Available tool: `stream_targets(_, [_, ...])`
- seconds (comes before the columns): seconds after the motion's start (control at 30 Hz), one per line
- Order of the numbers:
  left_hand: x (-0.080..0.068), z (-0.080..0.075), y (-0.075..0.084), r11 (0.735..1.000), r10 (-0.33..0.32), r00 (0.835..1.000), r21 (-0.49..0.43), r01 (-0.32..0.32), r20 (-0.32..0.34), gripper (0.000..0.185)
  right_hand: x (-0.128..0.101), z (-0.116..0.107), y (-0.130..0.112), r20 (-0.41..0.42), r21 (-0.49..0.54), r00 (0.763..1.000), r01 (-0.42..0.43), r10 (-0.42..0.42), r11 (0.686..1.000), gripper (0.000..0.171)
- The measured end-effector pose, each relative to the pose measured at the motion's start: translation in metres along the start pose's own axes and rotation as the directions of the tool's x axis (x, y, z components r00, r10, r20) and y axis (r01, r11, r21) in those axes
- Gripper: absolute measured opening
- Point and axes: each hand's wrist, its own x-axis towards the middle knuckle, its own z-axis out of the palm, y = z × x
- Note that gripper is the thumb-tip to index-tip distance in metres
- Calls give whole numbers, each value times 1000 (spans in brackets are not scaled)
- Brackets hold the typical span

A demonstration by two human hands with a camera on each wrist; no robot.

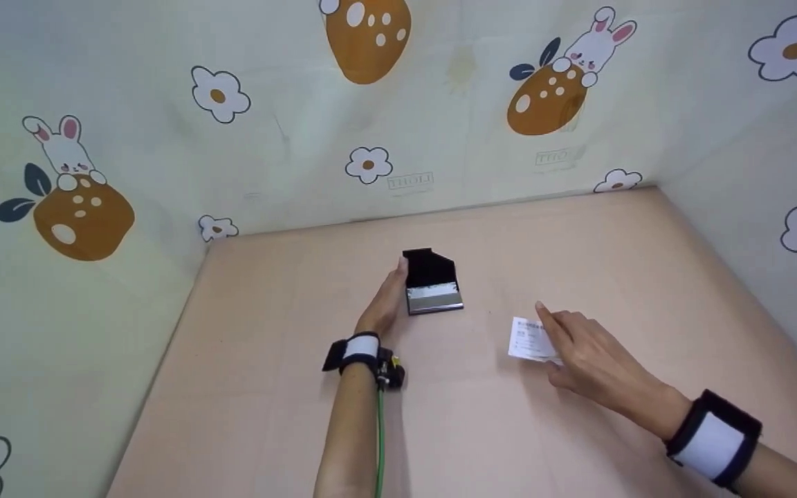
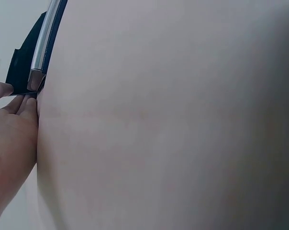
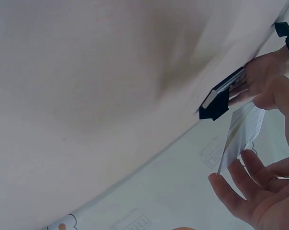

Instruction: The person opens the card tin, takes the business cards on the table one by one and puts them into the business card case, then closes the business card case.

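A black business card case [image 1: 433, 273] lies on the table with its flap folded back and a silver metal part [image 1: 434, 297] toward the near side. My left hand [image 1: 386, 301] holds it by the left edge; in the left wrist view the thumb and fingers [image 2: 27, 108] pinch the case's side. To the right, my right hand [image 1: 596, 360] pinches white printed business cards [image 1: 528, 340] above the table. Seen from the right wrist, the thumb is on one edge of the cards [image 3: 245, 129] and the fingertips are along the opposite edge.
The table [image 1: 267, 346] has a plain pinkish-beige cover. A pale sheet printed with rabbits and flowers [image 1: 368, 164] hangs behind it and along both sides. A green cable [image 1: 380, 443] runs along the left forearm from the wrist camera [image 1: 390, 370].
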Motion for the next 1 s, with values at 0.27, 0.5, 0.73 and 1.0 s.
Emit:
stream_targets(0.27, [0, 1, -1, 1000, 24, 1000, -13, -24, 16, 90, 15, 19, -1, 12, 1, 1000, 0, 0, 1000, 78])
stream_targets(0.5, [0, 0, 0, 1000, 9, 1000, 11, -9, 14, 89, 33, 28, -1, 55, 15, 998, -7, 6, 1000, 70])
stream_targets(0.73, [1, 0, 1, 1000, 8, 1000, -3, -8, 11, 88, 49, 36, 3, 61, 50, 998, -5, 2, 999, 62])
stream_targets(1.0, [1, 0, 0, 1000, 16, 1000, -14, -15, 18, 86, 65, 48, 6, 91, 83, 996, -12, 5, 996, 54])
